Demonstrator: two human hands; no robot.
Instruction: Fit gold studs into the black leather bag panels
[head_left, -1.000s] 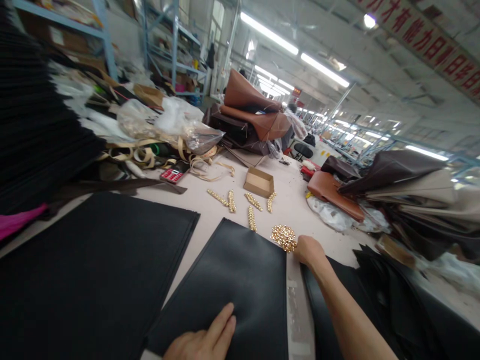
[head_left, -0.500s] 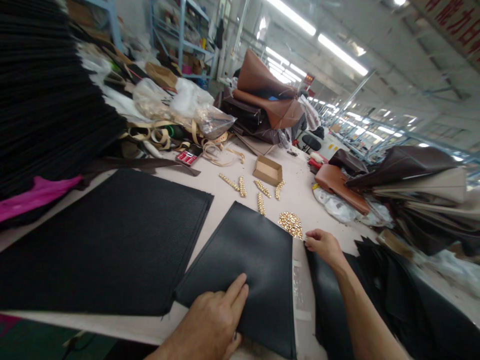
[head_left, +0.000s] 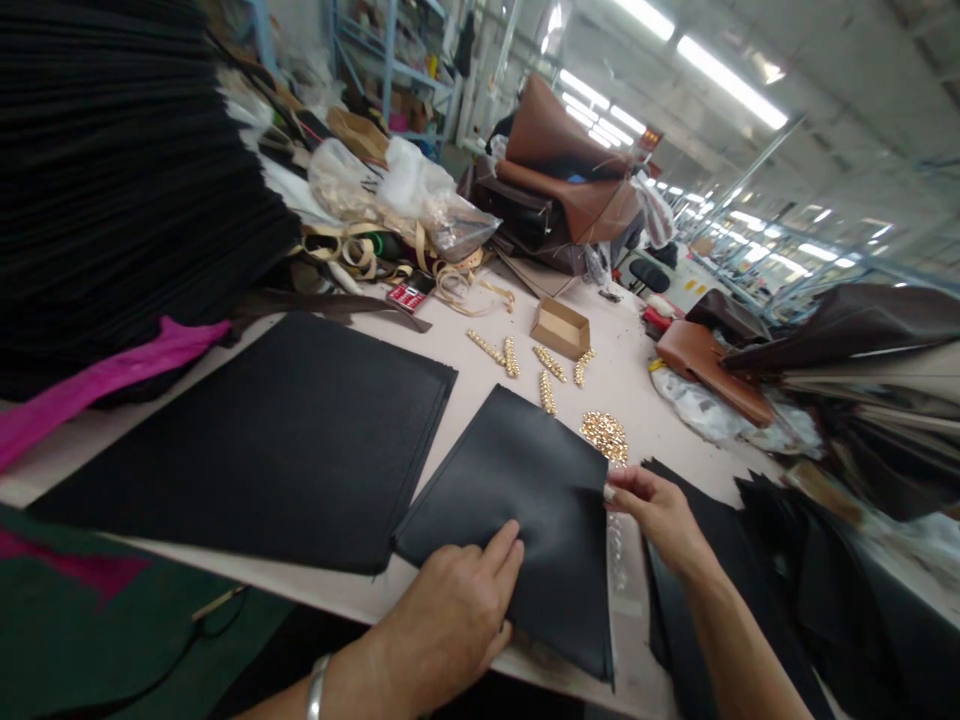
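Observation:
A smooth black leather sheet (head_left: 551, 450) lies before me on the table. My left hand (head_left: 469, 610) rests on its lower part, index and middle fingers stretched out over the surface; the other fingers are partly hidden. With thumb and fingertips, my right hand (head_left: 649, 505) pinches the sheet's right corner. Just beyond that corner lies a pile of small gold-coloured metal pieces (head_left: 604, 437). A strip of clear film (head_left: 619, 560) shows on the table along the sheet's right side. To the left is a larger stack of black sheets (head_left: 262, 450).
Several gold-coloured chain-like rows (head_left: 547, 392) lie near an open cardboard box (head_left: 562, 325). Dark folded fabric (head_left: 112, 170) is piled high at the left. Black pieces (head_left: 795, 560) and brown bags (head_left: 709, 365) occupy the right. A red calculator (head_left: 409, 292) sits further back.
My right hand has moved left from the black piece on the right to the sheet's right corner and pinches it. My left hand still rests on the sheet. The view has shifted.

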